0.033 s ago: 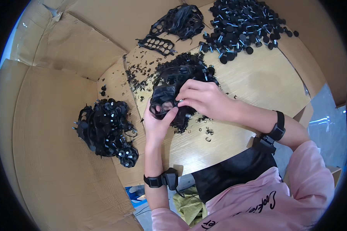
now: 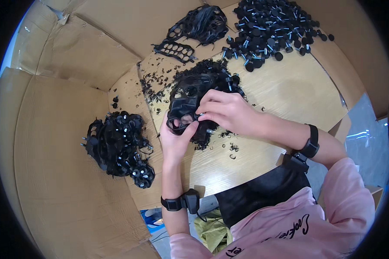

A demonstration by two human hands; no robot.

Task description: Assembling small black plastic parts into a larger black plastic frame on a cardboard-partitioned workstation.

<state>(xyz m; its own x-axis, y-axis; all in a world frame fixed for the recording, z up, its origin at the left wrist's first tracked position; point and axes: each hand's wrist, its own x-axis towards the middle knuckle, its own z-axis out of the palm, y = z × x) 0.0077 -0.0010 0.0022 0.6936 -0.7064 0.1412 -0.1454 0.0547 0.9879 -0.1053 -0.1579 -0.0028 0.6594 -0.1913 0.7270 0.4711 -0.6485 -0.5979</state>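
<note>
My left hand (image 2: pixel 177 136) is closed round the near edge of a black rubber sheet (image 2: pixel 183 105) with round holes, and fingertips show through one hole. My right hand (image 2: pixel 229 110) pinches a small bright metal stud at the sheet's right edge. The stud looks like the shank of a black-headed screw, but my fingers hide most of it. Beneath and behind the sheet lies a heap of small black rubber scraps (image 2: pixel 212 67). A few black-headed screws (image 2: pixel 234 80) stick out at the heap's right side.
A large pile of black round-headed screws (image 2: pixel 270 32) lies at the far right. Holed rubber sheets (image 2: pixel 177 51) are heaped at the far middle. On the left sits a cluster of sheets with screws in them (image 2: pixel 119 144). Cardboard walls (image 2: pixel 73 155) enclose the wooden board (image 2: pixel 289 90).
The upper part of the rubber sheet has shifted slightly left, and its holes show more clearly. Both hands keep nearly the same place and grip.
</note>
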